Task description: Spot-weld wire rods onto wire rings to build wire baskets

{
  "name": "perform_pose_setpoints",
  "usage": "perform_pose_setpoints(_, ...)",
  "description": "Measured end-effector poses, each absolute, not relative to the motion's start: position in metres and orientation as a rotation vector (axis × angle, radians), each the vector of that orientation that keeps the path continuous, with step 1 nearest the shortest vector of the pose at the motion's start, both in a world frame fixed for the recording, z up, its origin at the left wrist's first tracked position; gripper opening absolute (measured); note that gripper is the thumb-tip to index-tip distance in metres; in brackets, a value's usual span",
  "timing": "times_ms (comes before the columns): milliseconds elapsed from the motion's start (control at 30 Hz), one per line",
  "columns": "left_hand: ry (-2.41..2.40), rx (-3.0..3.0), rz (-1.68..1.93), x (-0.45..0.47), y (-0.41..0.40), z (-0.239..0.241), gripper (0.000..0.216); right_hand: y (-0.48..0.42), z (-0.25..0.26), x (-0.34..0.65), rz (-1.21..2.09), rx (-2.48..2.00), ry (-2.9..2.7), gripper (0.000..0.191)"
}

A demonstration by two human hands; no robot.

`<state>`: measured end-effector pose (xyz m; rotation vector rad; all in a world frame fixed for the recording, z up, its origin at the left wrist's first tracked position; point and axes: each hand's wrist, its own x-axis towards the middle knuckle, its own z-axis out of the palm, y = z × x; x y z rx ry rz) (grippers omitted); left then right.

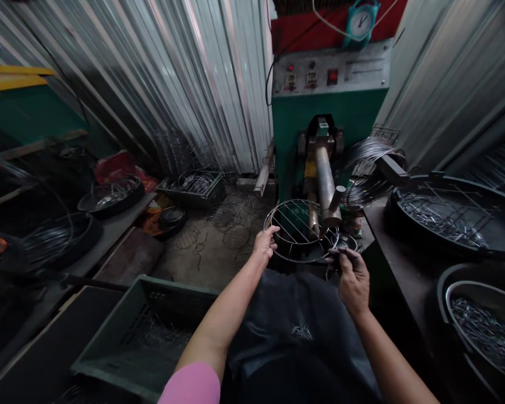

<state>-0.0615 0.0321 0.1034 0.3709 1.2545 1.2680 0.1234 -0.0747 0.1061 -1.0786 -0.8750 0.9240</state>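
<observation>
My left hand (264,244) grips the left rim of a round wire rack (297,230), held roughly level under the steel arm (326,182) of a green welding machine (330,112). My right hand (352,278) is closed on a short wire piece (340,252) at the rack's right edge, its fingers pinched. The rack has several parallel cross wires inside a ring. A dark apron covers my lap below both hands.
Dark basins (450,216) of short wire pieces sit on the bench at right, with another basin (483,331) nearer. A coil of wire (368,168) hangs beside the machine. A green crate (143,336) stands at lower left. More trays (196,185) and wire scraps lie on the floor.
</observation>
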Motion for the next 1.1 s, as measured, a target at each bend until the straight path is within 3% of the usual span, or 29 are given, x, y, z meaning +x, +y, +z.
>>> perform_pose_setpoints(200,1.254,0.396,1.252,-0.049,0.036,0.103,0.033,-0.071,0.109,0.138,0.979,-0.955,-0.628,0.023)
perform_pose_setpoints(533,1.304,0.493,1.295,-0.040,0.028,0.112,0.044,-0.064,0.093,0.129,0.994,-1.392,-1.335,0.032)
perform_pose_setpoints(1100,1.239,0.479,1.303,-0.043,0.038,0.106,0.041,-0.053,0.100,0.128,1.025,-1.371,-1.273,0.030)
